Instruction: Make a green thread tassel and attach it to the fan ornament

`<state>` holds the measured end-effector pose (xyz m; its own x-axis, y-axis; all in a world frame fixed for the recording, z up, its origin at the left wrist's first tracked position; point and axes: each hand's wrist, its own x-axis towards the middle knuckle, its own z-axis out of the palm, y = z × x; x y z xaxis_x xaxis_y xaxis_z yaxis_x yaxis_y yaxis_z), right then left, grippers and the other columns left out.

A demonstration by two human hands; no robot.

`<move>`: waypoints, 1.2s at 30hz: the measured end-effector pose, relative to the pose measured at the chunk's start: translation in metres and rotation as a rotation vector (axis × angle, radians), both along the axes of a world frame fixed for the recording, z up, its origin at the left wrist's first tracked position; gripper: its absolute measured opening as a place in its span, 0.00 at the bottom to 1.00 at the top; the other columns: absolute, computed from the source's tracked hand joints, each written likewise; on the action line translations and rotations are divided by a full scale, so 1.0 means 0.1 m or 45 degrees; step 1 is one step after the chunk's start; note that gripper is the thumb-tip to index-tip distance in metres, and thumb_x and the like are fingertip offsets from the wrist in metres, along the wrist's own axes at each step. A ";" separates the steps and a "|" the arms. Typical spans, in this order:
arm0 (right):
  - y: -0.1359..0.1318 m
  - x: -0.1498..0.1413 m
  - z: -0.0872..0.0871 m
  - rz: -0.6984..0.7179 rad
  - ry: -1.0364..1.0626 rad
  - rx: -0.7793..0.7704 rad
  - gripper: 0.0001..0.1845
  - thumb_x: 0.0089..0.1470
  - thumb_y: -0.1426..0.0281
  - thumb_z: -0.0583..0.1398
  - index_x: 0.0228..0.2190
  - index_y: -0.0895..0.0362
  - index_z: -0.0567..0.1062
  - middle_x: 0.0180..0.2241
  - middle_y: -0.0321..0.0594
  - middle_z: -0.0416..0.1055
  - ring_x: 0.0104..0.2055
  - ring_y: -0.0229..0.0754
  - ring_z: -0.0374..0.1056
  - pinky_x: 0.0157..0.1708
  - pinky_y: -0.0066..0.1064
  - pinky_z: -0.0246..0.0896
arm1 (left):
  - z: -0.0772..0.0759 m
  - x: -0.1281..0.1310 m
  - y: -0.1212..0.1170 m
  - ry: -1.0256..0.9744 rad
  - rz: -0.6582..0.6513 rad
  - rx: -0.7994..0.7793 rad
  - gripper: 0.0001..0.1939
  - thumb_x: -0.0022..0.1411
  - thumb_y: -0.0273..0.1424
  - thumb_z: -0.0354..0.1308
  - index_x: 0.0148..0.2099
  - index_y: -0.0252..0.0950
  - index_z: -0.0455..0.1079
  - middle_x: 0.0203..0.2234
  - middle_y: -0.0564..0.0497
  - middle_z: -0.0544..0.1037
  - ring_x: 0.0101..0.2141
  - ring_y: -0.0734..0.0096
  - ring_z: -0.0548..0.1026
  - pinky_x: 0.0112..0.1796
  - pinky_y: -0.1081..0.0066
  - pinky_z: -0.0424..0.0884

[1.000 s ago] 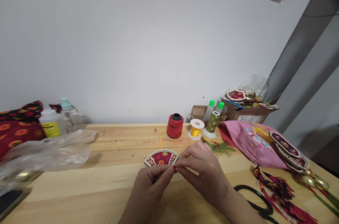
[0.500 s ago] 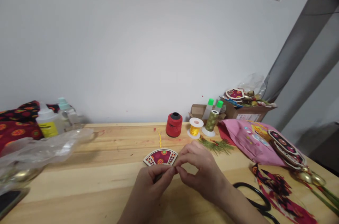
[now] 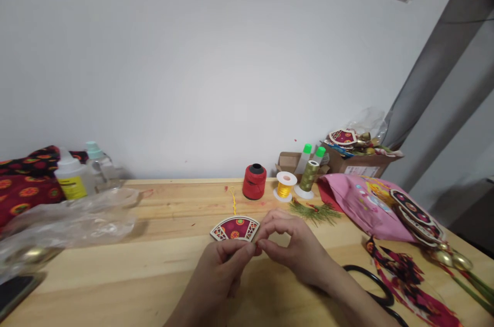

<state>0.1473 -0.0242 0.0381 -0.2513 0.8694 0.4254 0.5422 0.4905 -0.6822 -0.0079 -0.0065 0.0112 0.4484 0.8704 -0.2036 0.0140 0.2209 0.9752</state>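
Note:
My left hand (image 3: 223, 271) and my right hand (image 3: 294, 245) meet fingertip to fingertip low in the middle of the wooden table (image 3: 162, 260). Both are pinched closed on something small and thin that I cannot make out. Just beyond the fingertips lies a fan-shaped wooden ornament (image 3: 235, 228) with a red patterned face, and a yellow cord (image 3: 233, 201) runs from its top toward the wall. The left hand's fingers almost touch the ornament's lower edge.
A red thread cone (image 3: 254, 182), a yellow spool (image 3: 284, 186) and a green-gold spool (image 3: 309, 177) stand at the back. Clear plastic bags (image 3: 69, 221) and bottles (image 3: 71, 176) lie left. A pink bag (image 3: 366, 206), black scissors (image 3: 372, 293), tassels (image 3: 409, 286) and a cardboard box (image 3: 357, 159) lie right.
Both hands stay pinched together at the same spot; the fingers have shifted only slightly. The view moved a little.

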 end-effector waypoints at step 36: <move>-0.01 0.00 0.02 0.026 0.154 -0.117 0.06 0.44 0.78 0.60 0.22 0.58 0.76 0.23 0.35 0.71 0.26 0.34 0.63 0.27 0.25 0.55 | -0.01 0.01 0.00 -0.210 -0.053 -0.202 0.17 0.44 0.44 0.58 0.25 0.33 0.67 0.07 0.66 0.50 0.10 0.87 0.40 0.11 0.79 0.36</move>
<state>0.1471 -0.0250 0.0402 -0.2215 0.9011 0.3728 0.4439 0.4335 -0.7842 -0.0074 -0.0064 0.0100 0.5216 0.8135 -0.2571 -0.1308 0.3741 0.9181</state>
